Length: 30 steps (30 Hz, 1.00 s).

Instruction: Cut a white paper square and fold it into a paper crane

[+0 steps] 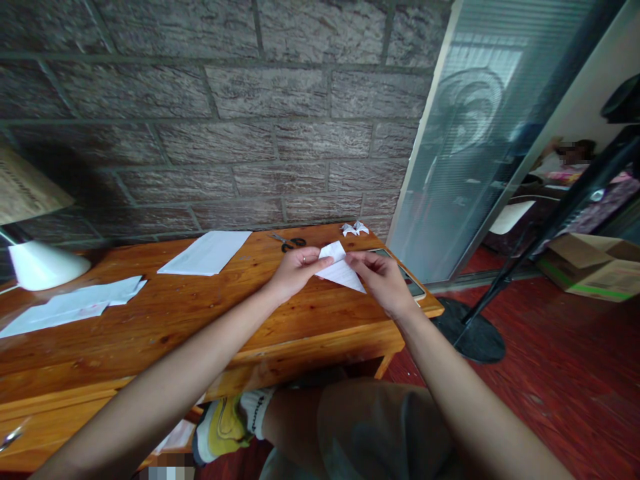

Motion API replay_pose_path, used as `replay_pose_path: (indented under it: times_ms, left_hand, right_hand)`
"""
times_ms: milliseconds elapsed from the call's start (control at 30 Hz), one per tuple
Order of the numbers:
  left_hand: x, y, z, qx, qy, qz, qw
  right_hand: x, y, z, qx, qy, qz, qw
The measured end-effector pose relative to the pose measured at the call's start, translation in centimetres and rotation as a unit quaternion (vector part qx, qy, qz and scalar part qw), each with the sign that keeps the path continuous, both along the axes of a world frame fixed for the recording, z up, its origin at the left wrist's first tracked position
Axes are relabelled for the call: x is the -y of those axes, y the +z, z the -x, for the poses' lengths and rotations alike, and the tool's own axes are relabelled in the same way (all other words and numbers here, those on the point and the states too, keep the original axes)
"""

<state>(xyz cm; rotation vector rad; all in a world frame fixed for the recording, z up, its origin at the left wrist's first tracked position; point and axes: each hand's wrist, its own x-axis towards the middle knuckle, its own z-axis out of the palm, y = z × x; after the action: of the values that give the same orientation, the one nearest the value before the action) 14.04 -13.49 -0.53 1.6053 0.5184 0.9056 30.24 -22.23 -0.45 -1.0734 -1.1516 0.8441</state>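
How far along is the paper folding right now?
Done, it seems: the small folded paper shapes on the desk. In hand: a partly folded sheet, between the left hand and right hand. Remaining: probably more folds there; whether the flat paper stack is also due, I cannot tell.

Soft, fairly dim light falls across the scene, its source out of view. The glass panel (455,147) at right carries pale, striped reflections. Shadow darkens the wall (250,133) behind the lampshade (30,187) and the space under the table (175,300), whose varnish has a mild sheen. Wide-angle distortion stretches the edges, where detail smears; fine creases in the held paper (343,272) look soft, and small blocks are pixelated.
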Motion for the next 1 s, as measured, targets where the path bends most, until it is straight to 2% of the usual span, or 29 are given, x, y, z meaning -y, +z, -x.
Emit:
replay_pose_path:
  times_ms: [167,267,433,500,667,833,1000]
  left_hand:
    - [0.1,-0.2,0.0,-0.017,-0.001,-0.028,0.999]
    - [0.0,-0.4,-0.1,-0.019,-0.005,-0.032,0.999]
    - [-0.4,-0.6,0.0,-0.006,0.007,-0.054,0.998]
    - [-0.5,-0.6,0.0,0.001,0.025,-0.055,0.998]
    - [-0.6,-1.0,0.1,0.012,0.034,-0.029,0.999]
    - [-1.0,-1.4,0.0,-0.004,0.014,0.003,1.000]
    - [-1.0,-1.3,-0.1,0.007,0.000,0.052,0.999]
  right_hand:
    - [-0.2,-0.5,0.1,0.036,-0.011,-0.003,0.999]
    - [-0.2,-0.6,0.2,0.099,-0.011,-0.010,0.995]
    - [0.3,-0.3,0.7,0.274,-0.043,-0.033,0.960]
    - [0.5,-0.2,0.9,0.308,-0.049,-0.039,0.949]
    - [0.8,0.2,1.3,0.314,-0.041,-0.040,0.948]
    - [0.7,-0.1,1.5,0.297,-0.032,-0.024,0.954]
    - [-0.1,-0.8,0.4,0.221,-0.075,-0.022,0.972]
